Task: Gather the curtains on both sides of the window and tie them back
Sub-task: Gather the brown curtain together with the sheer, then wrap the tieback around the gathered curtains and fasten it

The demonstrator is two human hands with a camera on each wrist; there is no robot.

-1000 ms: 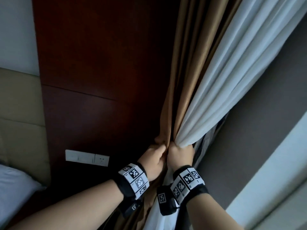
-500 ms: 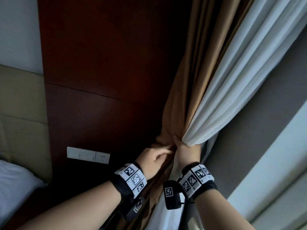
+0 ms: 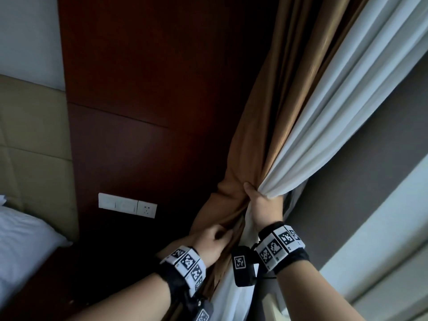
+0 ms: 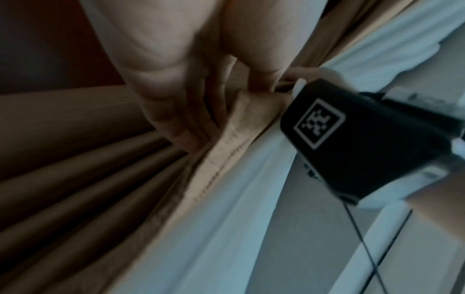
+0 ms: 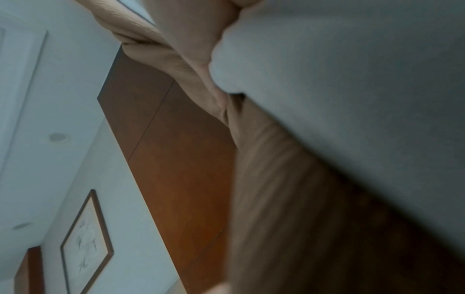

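A tan curtain (image 3: pixel 266 126) and a white sheer curtain (image 3: pixel 335 107) hang together at the right of a dark wood panel, bunched at one point. My right hand (image 3: pixel 259 202) grips that bunch, thumb on the tan cloth, fingers hidden behind the white sheer. Below it my left hand (image 3: pixel 216 239) has its fingers curled into the tan folds. In the left wrist view its fingers (image 4: pixel 176 123) press among the tan curtain (image 4: pixel 75 179) beside a stitched hem, with the white sheer (image 4: pixel 226 228) alongside. The right wrist view shows twisted tan cloth (image 5: pixel 264 159) close up.
A dark wood panel (image 3: pixel 150 89) carries a white switch and socket plate (image 3: pixel 127 205). A padded headboard (image 3: pixel 34 135) and a white pillow (image 3: pixel 23 239) lie at the left. A grey wall (image 3: pixel 347 205) and pale window frame (image 3: pixel 382 262) stand at the right.
My left hand has slid down the tan curtain, away from the right hand. The right hand has kept its hold on the bunch, which sits higher and further right in view.
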